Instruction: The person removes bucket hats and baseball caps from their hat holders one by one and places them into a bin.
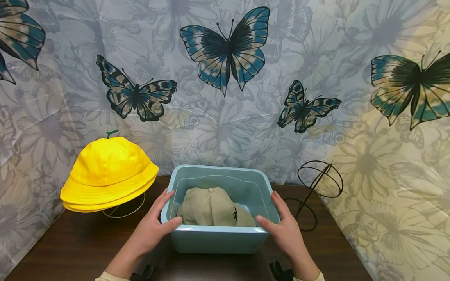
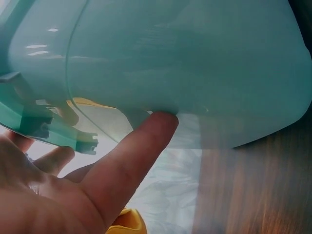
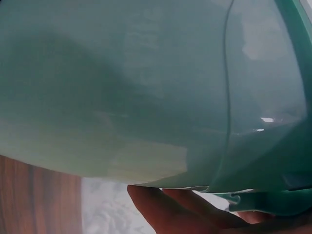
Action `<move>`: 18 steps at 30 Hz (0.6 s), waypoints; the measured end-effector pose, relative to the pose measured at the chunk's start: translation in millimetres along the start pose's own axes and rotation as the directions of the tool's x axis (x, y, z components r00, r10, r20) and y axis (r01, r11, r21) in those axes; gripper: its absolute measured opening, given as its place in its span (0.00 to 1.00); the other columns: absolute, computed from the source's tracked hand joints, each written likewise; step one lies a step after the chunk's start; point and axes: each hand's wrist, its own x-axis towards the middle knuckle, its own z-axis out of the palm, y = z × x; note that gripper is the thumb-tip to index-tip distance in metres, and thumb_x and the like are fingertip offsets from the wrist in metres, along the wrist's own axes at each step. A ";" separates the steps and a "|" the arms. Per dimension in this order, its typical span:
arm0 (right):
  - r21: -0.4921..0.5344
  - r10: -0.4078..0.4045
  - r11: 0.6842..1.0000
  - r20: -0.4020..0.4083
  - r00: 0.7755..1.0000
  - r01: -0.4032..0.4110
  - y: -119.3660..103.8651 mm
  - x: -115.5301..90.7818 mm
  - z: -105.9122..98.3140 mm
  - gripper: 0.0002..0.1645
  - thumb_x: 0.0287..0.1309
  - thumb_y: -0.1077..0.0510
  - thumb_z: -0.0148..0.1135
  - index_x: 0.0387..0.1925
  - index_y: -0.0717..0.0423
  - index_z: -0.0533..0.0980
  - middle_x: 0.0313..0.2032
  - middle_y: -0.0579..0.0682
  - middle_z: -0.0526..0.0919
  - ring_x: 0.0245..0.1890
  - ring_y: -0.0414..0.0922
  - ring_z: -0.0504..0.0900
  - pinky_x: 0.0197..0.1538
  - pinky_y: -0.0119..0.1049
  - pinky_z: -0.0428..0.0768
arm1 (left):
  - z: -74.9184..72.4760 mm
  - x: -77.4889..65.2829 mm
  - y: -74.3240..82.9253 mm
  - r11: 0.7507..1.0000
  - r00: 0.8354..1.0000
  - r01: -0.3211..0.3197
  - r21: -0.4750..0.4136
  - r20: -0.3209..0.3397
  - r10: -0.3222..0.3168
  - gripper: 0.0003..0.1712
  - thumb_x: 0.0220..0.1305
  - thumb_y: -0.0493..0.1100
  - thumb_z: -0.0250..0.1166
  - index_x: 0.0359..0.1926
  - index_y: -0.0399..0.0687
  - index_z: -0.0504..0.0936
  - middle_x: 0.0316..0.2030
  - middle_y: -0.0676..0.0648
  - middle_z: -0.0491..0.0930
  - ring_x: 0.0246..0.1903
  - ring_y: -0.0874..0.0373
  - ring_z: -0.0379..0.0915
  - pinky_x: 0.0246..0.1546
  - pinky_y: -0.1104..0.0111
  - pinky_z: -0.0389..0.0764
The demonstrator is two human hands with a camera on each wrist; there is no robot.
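Observation:
A light blue plastic bin (image 1: 216, 241) sits in the middle of the table, with a beige baseball cap (image 1: 205, 207) inside it. The cap has a small dark mark on its front right. My left hand (image 1: 152, 227) grips the bin's left side, thumb over the front corner of the rim. On the opposite side my right hand (image 1: 286, 230) holds it the same way. In the left wrist view a finger (image 2: 131, 161) lies against the bin's outer wall. The right wrist view shows fingers (image 3: 161, 207) at the wall, partly hidden below the rim.
Left of the bin, yellow bucket hats (image 1: 109, 168) with a green sprout on top are stacked on a wire stand (image 1: 128, 207). A bare black wire hat stand (image 1: 311, 189) is on the right. Butterfly-printed cloth (image 1: 225, 132) hangs behind the dark wooden table (image 1: 70, 242).

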 end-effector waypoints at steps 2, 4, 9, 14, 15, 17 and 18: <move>0.002 0.001 1.000 0.008 1.000 -0.001 -0.1 0.9 0.0 0.56 0.56 0.40 0.71 0.76 0.57 0.57 0.77 0.48 0.51 0.74 0.57 0.51 0.65 0.67 0.56 | -0.1 0.3 0.6 1.000 1.000 0.005 0.009 -0.002 -0.005 0.46 0.64 0.56 0.67 0.77 0.54 0.57 0.78 0.44 0.39 0.69 0.35 0.49 0.58 0.42 0.69; 0.004 0.005 1.000 0.017 1.000 -0.005 -0.5 1.4 -0.3 0.56 0.56 0.39 0.71 0.77 0.57 0.56 0.77 0.48 0.50 0.74 0.57 0.49 0.65 0.68 0.55 | -0.2 0.5 1.1 1.000 1.000 0.009 0.017 -0.004 -0.009 0.45 0.64 0.56 0.66 0.77 0.55 0.57 0.78 0.45 0.39 0.69 0.35 0.49 0.58 0.41 0.69; 0.013 0.012 1.000 0.032 0.999 -0.013 -0.8 1.8 -0.9 0.56 0.57 0.38 0.70 0.77 0.57 0.55 0.77 0.47 0.49 0.74 0.58 0.48 0.64 0.69 0.55 | -0.1 0.3 2.2 1.000 1.000 0.013 0.023 -0.006 -0.013 0.44 0.64 0.55 0.66 0.77 0.56 0.57 0.78 0.45 0.39 0.70 0.36 0.48 0.58 0.39 0.68; 0.018 0.006 1.000 0.032 0.999 -0.007 -0.1 2.4 -0.4 0.56 0.57 0.39 0.70 0.77 0.57 0.55 0.77 0.48 0.49 0.74 0.58 0.48 0.64 0.69 0.55 | -1.2 1.0 0.8 0.999 1.000 -0.002 0.033 -0.003 0.002 0.45 0.64 0.56 0.66 0.77 0.56 0.57 0.78 0.46 0.40 0.71 0.37 0.46 0.59 0.38 0.65; 0.016 0.002 1.000 0.030 1.000 -0.002 0.2 2.4 -0.3 0.56 0.57 0.39 0.70 0.77 0.57 0.55 0.77 0.48 0.49 0.74 0.58 0.48 0.64 0.69 0.55 | -1.3 1.3 0.0 0.999 1.000 -0.008 0.033 -0.003 0.008 0.45 0.64 0.56 0.66 0.77 0.56 0.57 0.78 0.46 0.40 0.71 0.37 0.45 0.59 0.37 0.65; 0.008 -0.009 1.000 0.028 1.000 0.009 1.0 2.3 -0.4 0.56 0.57 0.40 0.71 0.77 0.57 0.55 0.77 0.49 0.50 0.74 0.58 0.48 0.64 0.69 0.55 | -1.3 2.5 -1.2 0.999 1.000 -0.018 0.030 -0.001 0.018 0.45 0.64 0.56 0.66 0.77 0.56 0.57 0.78 0.46 0.40 0.71 0.37 0.44 0.59 0.37 0.64; 0.002 -0.016 1.000 0.027 1.000 0.016 1.3 2.2 -0.6 0.56 0.56 0.40 0.71 0.77 0.57 0.55 0.77 0.49 0.50 0.74 0.58 0.49 0.64 0.70 0.55 | -1.2 3.2 -1.8 0.999 1.000 -0.021 0.027 0.000 0.021 0.45 0.64 0.56 0.66 0.77 0.56 0.57 0.78 0.47 0.40 0.72 0.37 0.43 0.59 0.37 0.64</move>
